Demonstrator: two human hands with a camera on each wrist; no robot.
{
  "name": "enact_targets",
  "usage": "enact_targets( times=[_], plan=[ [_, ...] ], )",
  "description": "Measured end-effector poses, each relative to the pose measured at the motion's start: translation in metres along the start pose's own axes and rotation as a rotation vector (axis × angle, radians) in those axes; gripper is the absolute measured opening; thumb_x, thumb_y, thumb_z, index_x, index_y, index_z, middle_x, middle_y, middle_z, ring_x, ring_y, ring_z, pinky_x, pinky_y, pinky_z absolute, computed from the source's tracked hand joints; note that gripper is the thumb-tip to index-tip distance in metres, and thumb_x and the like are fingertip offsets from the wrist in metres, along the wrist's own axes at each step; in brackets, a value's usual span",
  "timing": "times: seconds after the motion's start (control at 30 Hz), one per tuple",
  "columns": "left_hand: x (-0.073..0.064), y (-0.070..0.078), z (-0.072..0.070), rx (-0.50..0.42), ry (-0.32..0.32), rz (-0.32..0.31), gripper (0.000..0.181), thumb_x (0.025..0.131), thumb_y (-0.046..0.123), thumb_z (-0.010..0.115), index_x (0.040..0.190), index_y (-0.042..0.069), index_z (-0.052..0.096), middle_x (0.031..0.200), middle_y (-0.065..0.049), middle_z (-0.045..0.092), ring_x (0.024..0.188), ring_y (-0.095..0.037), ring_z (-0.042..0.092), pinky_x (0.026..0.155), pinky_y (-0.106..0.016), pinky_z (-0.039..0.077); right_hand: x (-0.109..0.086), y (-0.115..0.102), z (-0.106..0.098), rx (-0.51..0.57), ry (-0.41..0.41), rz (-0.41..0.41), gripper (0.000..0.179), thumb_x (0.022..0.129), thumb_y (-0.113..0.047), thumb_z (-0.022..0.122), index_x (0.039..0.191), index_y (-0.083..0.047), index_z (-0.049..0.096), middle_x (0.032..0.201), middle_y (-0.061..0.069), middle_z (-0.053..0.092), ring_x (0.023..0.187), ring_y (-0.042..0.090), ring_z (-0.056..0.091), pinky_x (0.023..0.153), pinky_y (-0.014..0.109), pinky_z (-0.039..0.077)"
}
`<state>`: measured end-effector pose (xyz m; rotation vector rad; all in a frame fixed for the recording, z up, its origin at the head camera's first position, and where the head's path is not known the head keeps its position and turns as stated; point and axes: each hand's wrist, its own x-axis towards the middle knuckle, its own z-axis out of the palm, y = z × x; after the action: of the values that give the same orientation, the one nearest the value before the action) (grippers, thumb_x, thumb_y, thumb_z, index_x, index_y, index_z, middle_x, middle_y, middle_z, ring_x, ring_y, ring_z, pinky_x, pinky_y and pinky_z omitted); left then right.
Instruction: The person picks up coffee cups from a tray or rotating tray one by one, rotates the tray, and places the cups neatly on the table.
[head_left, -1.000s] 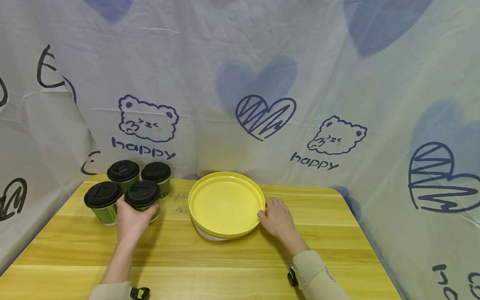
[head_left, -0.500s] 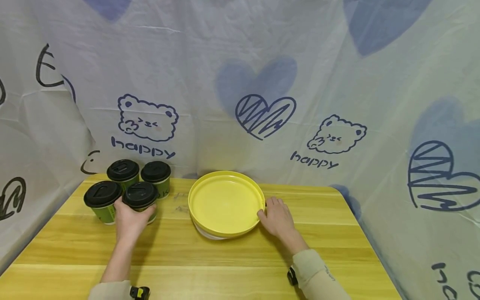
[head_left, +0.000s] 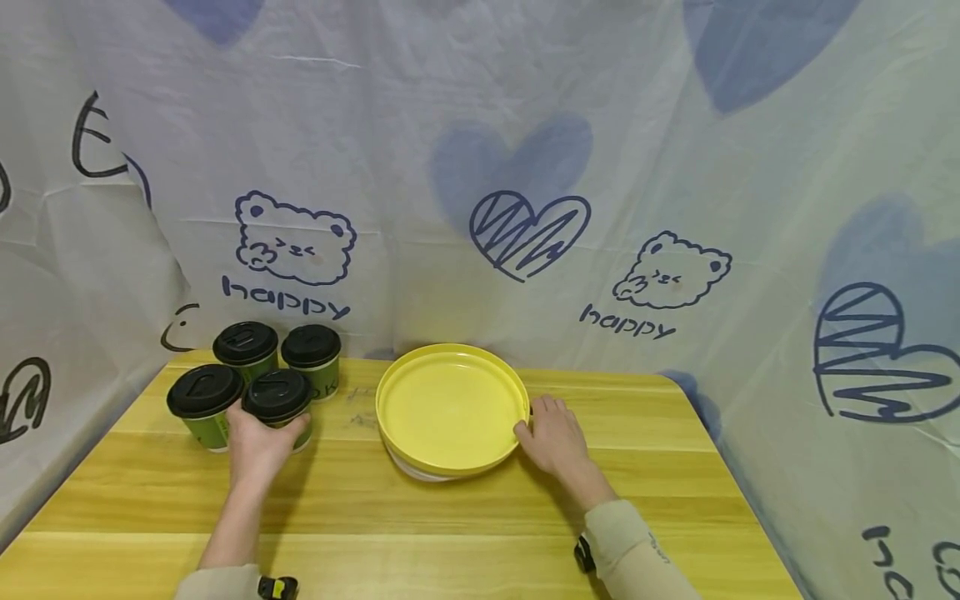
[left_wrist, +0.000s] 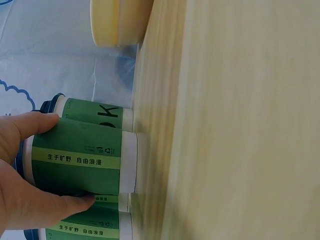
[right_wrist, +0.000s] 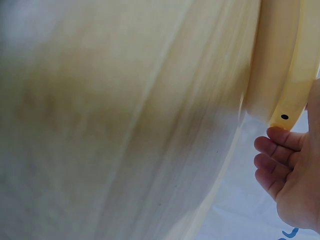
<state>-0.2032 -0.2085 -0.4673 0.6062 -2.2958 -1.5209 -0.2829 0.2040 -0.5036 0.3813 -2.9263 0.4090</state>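
Note:
My left hand (head_left: 258,442) grips a green paper cup (left_wrist: 75,155) with a black lid (head_left: 277,394), thumb and fingers on opposite sides of its wall. This cup stands upright at the front right of a tight group of similar lidded cups. To the right is a round yellow tray (head_left: 453,408) with a raised rim, on a paler base (head_left: 420,473). My right hand (head_left: 555,437) holds the tray's right edge, thumb at the rim. In the right wrist view its curled fingers (right_wrist: 272,147) meet the rim near a small black dot (right_wrist: 284,117).
Close around the held cup stand a front left cup (head_left: 206,408), a back left cup (head_left: 246,346) and a back right cup (head_left: 312,350). The wooden table (head_left: 450,542) ends at a white printed cloth (head_left: 420,275) behind, with more cloth on both sides.
My left hand and its cup have shifted slightly left and toward me, closer to the front left cup. The right hand and the yellow tray look unmoved.

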Motion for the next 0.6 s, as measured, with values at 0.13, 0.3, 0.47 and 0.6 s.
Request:
enact_targets(
  times=[0.13, 0.3, 0.47, 0.6],
  plan=[
    [-0.001, 0.0, 0.0, 0.006, -0.011, -0.016, 0.106, 0.087, 0.013, 0.08, 0.157, -0.012, 0.005, 0.15, -0.044, 0.029, 0.14, -0.058, 0.034, 0.116, -0.067, 0.03, 0.0, 0.0, 0.0, 0.002, 0.0, 0.0, 0.041, 0.1, -0.031, 0.054, 0.122, 0.002, 0.062, 0.121, 0.018, 0.062, 0.112, 0.037, 0.054, 0.099, 0.052, 0.047],
    [-0.006, 0.002, -0.001, 0.005, -0.011, -0.023, 0.105, 0.087, 0.014, 0.08, 0.156, -0.015, 0.006, 0.15, -0.045, 0.027, 0.14, -0.058, 0.032, 0.117, -0.066, 0.029, -0.002, -0.001, -0.002, -0.003, -0.011, 0.005, 0.041, 0.1, -0.032, 0.055, 0.122, 0.002, 0.062, 0.121, 0.018, 0.062, 0.113, 0.036, 0.055, 0.099, 0.052, 0.047],
    [-0.014, 0.009, 0.0, 0.006, 0.017, -0.061, 0.108, 0.088, 0.02, 0.08, 0.156, -0.014, 0.003, 0.153, -0.044, 0.016, 0.141, -0.059, 0.025, 0.117, -0.066, 0.027, -0.003, -0.004, -0.006, -0.007, -0.018, 0.025, 0.046, 0.101, -0.038, 0.055, 0.122, 0.003, 0.062, 0.12, 0.018, 0.063, 0.114, 0.036, 0.056, 0.099, 0.052, 0.048],
    [-0.024, 0.017, 0.001, -0.022, 0.08, -0.06, 0.108, 0.088, 0.021, 0.079, 0.156, -0.01, 0.001, 0.151, -0.039, 0.007, 0.142, -0.055, 0.016, 0.117, -0.066, 0.025, -0.004, -0.007, -0.012, 0.008, -0.003, 0.053, 0.052, 0.104, -0.045, 0.053, 0.123, 0.003, 0.064, 0.122, 0.019, 0.064, 0.116, 0.038, 0.056, 0.099, 0.053, 0.048]
  ],
)
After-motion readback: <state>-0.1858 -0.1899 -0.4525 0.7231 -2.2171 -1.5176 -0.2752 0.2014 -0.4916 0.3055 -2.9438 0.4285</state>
